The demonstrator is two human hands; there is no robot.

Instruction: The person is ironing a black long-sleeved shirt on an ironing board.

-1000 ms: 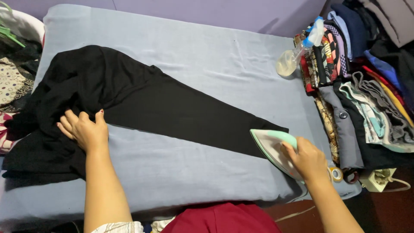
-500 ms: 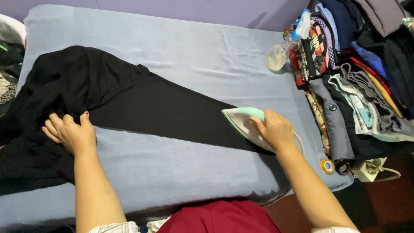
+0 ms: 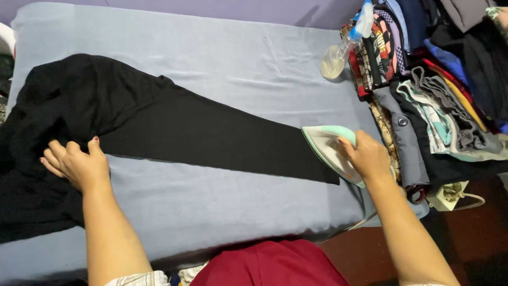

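So keep your left hand (image 3: pixel 76 165) pressed flat, fingers spread, on the black garment (image 3: pixel 174 127) lying across the grey pad (image 3: pixel 254 58), while your right hand (image 3: pixel 368 157), closed round the iron (image 3: pixel 330 151), glides slowly along the hem.

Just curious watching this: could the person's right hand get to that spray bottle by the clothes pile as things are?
Probably yes. The spray bottle lies in the open beyond the right hand, with only bare blue cover between them. But that hand grips the iron, so it would have to let go first.
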